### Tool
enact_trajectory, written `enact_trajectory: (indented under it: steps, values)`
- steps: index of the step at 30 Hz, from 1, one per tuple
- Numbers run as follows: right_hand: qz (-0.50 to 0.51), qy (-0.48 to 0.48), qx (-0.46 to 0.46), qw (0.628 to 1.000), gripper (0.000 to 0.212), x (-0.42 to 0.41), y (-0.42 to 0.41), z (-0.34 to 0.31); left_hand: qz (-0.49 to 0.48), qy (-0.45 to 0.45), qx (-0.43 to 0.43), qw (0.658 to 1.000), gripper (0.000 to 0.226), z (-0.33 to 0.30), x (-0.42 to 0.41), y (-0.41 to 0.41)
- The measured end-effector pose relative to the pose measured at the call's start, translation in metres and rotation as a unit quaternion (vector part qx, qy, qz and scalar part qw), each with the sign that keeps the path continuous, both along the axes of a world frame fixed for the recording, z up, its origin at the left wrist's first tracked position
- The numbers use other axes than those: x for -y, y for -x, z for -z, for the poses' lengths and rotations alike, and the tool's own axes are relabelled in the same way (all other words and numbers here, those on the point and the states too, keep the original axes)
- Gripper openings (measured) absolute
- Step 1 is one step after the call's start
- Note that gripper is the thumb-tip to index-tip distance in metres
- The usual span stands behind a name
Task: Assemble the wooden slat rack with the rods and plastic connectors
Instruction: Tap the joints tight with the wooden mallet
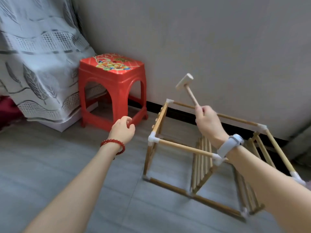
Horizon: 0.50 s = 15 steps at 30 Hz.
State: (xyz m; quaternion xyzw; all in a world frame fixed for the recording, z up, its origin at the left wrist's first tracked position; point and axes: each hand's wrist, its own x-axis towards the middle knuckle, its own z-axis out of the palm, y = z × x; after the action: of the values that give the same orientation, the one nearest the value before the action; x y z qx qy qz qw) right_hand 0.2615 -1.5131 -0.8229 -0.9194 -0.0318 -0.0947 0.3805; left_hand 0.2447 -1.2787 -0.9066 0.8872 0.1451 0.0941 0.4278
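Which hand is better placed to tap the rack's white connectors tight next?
Probably the right hand: it grips the small wooden mallet raised above the wooden rod rack. The left hand holds nothing.

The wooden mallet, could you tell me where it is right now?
The right hand holds the wooden mallet raised above the rack's far top rod.
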Motion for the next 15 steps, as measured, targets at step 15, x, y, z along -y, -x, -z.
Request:
enact_trajectory:
  steps: [15]
  values:
    - [-0.023,-0.132,0.169,0.977,0.024,-0.045,0.020,-0.003,-0.044,-0.045,-0.008,0.998,0.035,-0.011,-0.006,0.048]
